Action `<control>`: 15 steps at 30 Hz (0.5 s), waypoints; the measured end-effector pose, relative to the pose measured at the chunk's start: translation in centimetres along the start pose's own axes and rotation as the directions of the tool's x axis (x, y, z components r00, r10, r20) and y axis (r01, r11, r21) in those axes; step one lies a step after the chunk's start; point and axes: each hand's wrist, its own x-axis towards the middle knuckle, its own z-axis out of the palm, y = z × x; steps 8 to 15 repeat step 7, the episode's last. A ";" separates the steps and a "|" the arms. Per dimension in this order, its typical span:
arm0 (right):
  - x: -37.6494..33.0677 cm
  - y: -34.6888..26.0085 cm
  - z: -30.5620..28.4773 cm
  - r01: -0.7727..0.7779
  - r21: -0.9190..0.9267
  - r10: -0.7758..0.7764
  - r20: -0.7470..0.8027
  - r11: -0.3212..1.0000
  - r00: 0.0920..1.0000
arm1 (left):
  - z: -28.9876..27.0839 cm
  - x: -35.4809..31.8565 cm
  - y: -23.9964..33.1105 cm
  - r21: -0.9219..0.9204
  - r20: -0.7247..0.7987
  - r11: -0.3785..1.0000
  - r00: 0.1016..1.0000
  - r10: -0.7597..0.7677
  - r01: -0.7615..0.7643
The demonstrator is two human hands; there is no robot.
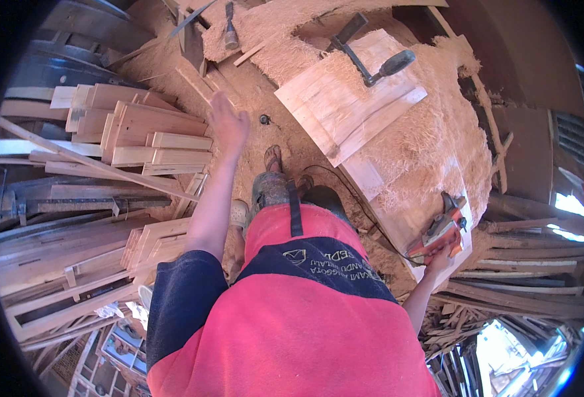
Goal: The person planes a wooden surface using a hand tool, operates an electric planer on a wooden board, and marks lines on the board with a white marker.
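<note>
My right hand (441, 257) is closed on an orange electric planer (445, 235), which rests on the near right end of the workbench (398, 218). Out to the left, my left hand (229, 124) is raised over the dusty floor with its fingers apart and nothing in it. The nearest thing to it is a thin wood strip (194, 85). A pale wooden panel (345, 109) lies on the bench amid heaped shavings (414, 145). On top of that panel sits a clamp with a dark handle (396, 64).
Stacked boards (147, 129) fill the left side, with a long batten (93, 159) slanting across them. A chisel-like tool (231, 30) lies at the back. A small black round object (265, 120) is on the floor. The planer's cord (345, 182) runs along the bench edge. More planks (523, 291) lie right.
</note>
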 end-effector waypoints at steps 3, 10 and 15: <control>-0.7 -0.9 0.7 0.005 0.011 -0.005 0.009 1.000 1.000 | 1.1 -2.0 -4.5 -0.075 0.028 0.984 0.987 -0.158 0.160; -0.1 -0.3 0.7 -0.003 0.044 0.000 0.069 0.999 0.998 | 3.1 -8.0 -7.8 -0.029 0.281 0.951 0.916 -0.287 0.307; -0.1 -0.3 0.7 -0.003 0.044 0.000 0.069 0.999 0.998 | 3.1 -8.0 -7.8 -0.029 0.281 0.951 0.916 -0.287 0.307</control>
